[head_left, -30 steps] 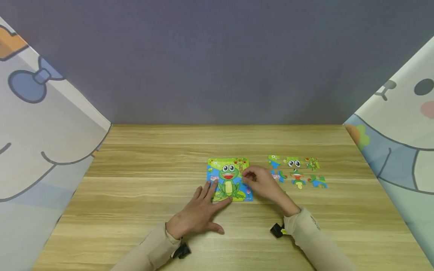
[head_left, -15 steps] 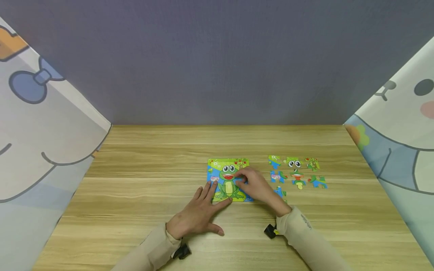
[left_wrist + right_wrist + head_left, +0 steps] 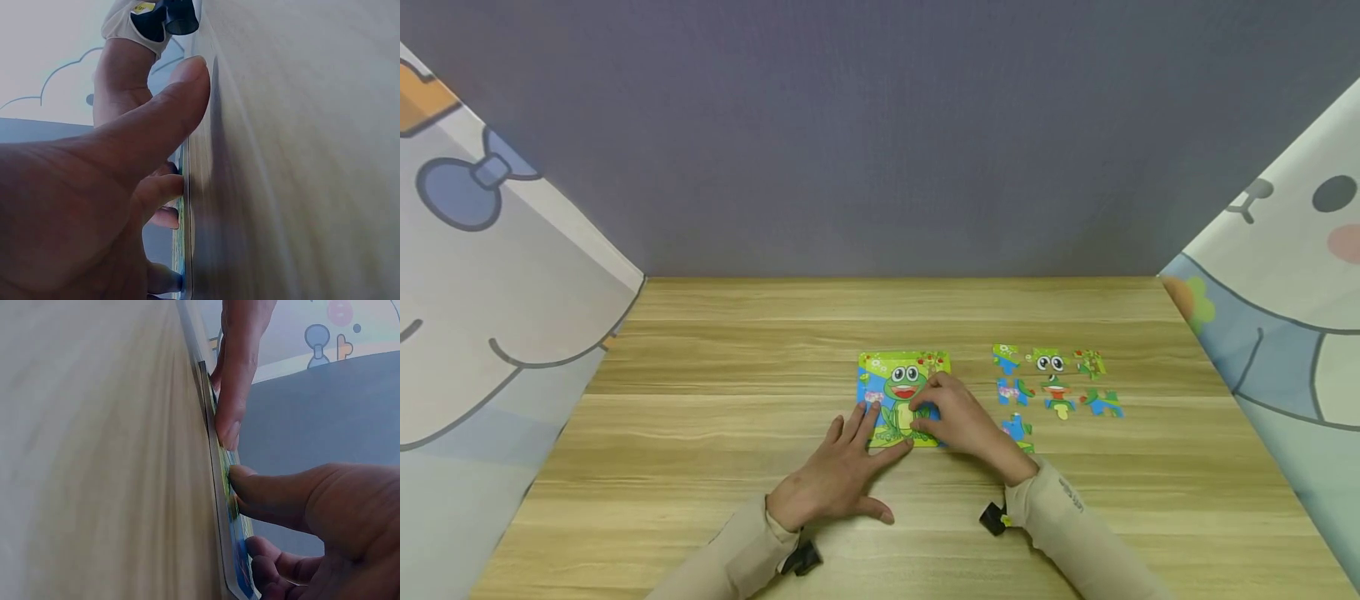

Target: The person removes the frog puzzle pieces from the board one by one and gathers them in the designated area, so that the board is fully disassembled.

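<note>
A square frog jigsaw board [image 3: 905,369] lies on the wooden table, its picture showing a green frog on blue and lime. My left hand [image 3: 837,473] is spread at its lower left, fingertips on the left part and index finger along the near edge. The thumb points away over the table. Over the right half is my right hand [image 3: 958,417], with bent fingers and thumb touching the frog's belly area, a gap between their tips. In the right wrist view my right thumb [image 3: 281,490] rests on the board's face. The frog's lower right is hidden under this hand.
Several loose jigsaw pieces lie right of the board, including an eyes piece [image 3: 1049,362], a mouth piece [image 3: 1057,392] and a blue piece [image 3: 1015,427] close to the right wrist. A grey panel [image 3: 895,150] stands behind the table, with cartoon-printed sides.
My right hand has moved left and toward me, from the board's right edge to the frog's belly, uncovering the blue piece by the wrist. My left hand has stayed put.
</note>
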A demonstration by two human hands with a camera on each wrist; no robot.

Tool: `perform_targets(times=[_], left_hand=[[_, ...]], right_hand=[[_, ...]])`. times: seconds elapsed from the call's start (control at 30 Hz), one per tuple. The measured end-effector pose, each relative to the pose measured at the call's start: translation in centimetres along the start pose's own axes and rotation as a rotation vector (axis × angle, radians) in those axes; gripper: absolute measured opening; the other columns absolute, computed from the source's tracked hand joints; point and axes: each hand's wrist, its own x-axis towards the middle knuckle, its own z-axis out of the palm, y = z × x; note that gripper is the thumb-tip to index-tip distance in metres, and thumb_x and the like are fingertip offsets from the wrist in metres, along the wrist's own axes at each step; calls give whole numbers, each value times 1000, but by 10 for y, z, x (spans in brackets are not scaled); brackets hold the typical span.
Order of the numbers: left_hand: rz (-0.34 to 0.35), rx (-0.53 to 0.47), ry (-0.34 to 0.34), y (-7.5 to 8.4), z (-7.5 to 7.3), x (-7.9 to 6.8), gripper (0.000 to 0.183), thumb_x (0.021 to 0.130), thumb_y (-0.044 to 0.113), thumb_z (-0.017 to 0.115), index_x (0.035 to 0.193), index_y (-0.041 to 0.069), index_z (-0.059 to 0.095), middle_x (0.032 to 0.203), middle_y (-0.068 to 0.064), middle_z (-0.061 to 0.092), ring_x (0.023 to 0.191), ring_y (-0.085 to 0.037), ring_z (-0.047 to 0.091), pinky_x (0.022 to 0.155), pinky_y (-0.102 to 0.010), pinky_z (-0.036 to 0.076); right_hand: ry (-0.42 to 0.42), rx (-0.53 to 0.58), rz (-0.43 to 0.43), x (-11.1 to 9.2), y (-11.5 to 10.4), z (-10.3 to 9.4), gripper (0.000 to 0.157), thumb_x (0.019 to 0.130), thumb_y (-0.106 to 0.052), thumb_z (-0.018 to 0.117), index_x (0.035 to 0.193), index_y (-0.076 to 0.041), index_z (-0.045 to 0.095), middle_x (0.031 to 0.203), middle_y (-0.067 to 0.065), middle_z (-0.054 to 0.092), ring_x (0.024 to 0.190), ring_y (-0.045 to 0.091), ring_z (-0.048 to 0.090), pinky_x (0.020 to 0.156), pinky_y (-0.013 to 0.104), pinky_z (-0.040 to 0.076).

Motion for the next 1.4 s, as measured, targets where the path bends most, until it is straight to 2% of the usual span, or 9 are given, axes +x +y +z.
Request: perform_targets(times=[0.2,0.53,0.83,1.0,1.2,1.4], left_hand=[[1,-24,-11,0,-1,0,93,76,70,69,155,32,38,163,-33,14,153,-50,16,113,-67,33],[-3,-10,-18,1,-2,0,93,76,70,69,155,33,37,164,-32,14,153,-49,15,114,-65,33],[-2,-6,-20,1,0,0,94,76,70,68,156,33,36,164,-32,14,153,-49,14,114,-65,33],[-4,-9,-24,1,0,0,94,76,70,69,156,34,36,164,-32,12,154,-49,14,114,-65,32],[-10,-16,-31,2,-1,0,93,76,70,69,156,34,35,165,-32,12,154,-48,13,115,-65,32],[-7,-13,-25,1,-1,-1,93,76,69,69,156,34,36,164,-32,13,154,-49,13,114,-65,33]], right_hand=[[-17,6,24,-1,-3,2,19,81,-16,83,98,-11,75,110,5,61,106,25,58,94,47,51],[-30,-13,8,-1,-5,3,18,85,-15,80,99,-11,70,111,5,58,103,21,56,90,42,50],[-35,-19,39,-1,-6,4,22,85,-17,80,102,-11,69,107,2,57,92,15,57,84,38,51],[-27,-32,48,-1,-8,4,22,85,-18,79,103,-13,68,105,-1,59,94,14,58,84,38,52],[-6,-35,10,-2,-8,3,21,85,-17,79,103,-12,67,101,-1,62,90,12,59,81,33,53],[-5,45,-33,-3,-8,-2,15,88,-13,76,100,-11,68,93,-1,63,85,10,57,76,24,51]])
